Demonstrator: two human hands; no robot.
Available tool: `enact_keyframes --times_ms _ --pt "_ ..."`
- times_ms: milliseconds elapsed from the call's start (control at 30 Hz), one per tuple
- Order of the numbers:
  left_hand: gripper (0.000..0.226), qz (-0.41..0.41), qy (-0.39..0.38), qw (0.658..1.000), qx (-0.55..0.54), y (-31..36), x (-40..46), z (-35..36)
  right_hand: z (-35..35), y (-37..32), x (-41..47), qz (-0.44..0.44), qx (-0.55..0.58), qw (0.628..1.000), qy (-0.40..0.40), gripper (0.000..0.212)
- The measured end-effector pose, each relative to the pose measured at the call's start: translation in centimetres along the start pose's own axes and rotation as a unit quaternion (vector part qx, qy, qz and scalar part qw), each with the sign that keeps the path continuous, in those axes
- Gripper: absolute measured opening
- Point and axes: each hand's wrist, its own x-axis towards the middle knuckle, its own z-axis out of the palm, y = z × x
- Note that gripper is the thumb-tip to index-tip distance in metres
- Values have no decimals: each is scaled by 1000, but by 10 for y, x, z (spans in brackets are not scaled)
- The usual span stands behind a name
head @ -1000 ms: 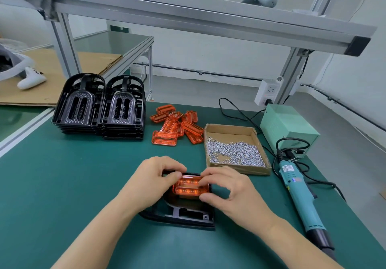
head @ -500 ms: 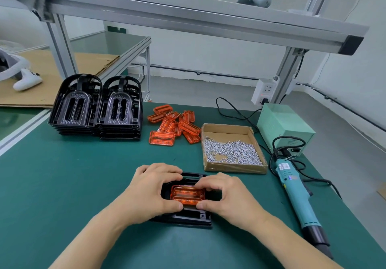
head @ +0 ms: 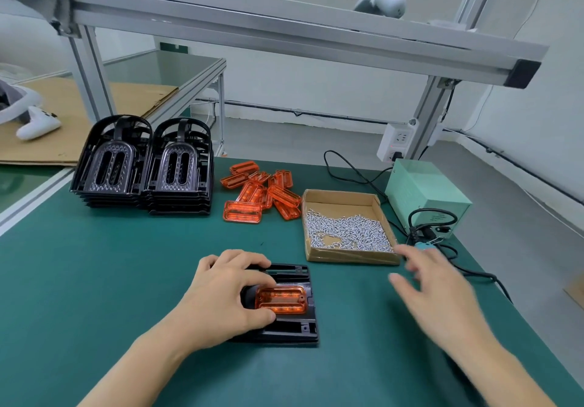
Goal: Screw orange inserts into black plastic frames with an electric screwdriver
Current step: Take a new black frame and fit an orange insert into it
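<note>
Lying flat near the table's front edge, the black plastic frame (head: 294, 327) carries the translucent orange rectangular insert (head: 281, 299), long axis left-right; the left hand (head: 227, 299) pinches both, while the right hand (head: 439, 293) hovers spread, holding nothing.

Bare green mat (head: 94, 280) left of black frame (head: 294, 331). Behind: frame stacks (head: 142, 173), orange inserts (head: 262, 192), screw box (head: 347, 226). Power box (head: 426, 195), cables (head: 474, 271) crowd right.

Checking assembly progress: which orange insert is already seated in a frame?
The orange insert under the left hand, sitting in the black frame; the other inserts lie loose.
</note>
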Motion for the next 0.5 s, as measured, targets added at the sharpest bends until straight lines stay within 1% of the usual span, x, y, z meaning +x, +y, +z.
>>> enact_keyframes --times_ms 33,100,167,233,300,433,500 --pt "52 -2 -3 1000 -1 0 0 0 -9 11 -2 51 -60 997 -4 50" --pt "52 -7 -4 1000 -7 2 3 -2 -21 31 -7 127 -158 978 -43 63" --pt "42 -10 9 1000 -11 5 9 -2 -24 45 -13 170 -195 961 -96 73" --pt "28 -6 31 999 -10 11 19 -1 -21 52 -18 191 -171 958 -131 79" --pt "23 -2 51 999 -16 20 33 0 -16 52 -19 200 -126 962 -135 79" --pt "19 -8 58 998 -39 39 69 2 -19 50 -16 210 -71 967 -123 66" --pt "20 -13 56 998 -40 46 89 6 -23 49 -15 226 42 967 -108 56"
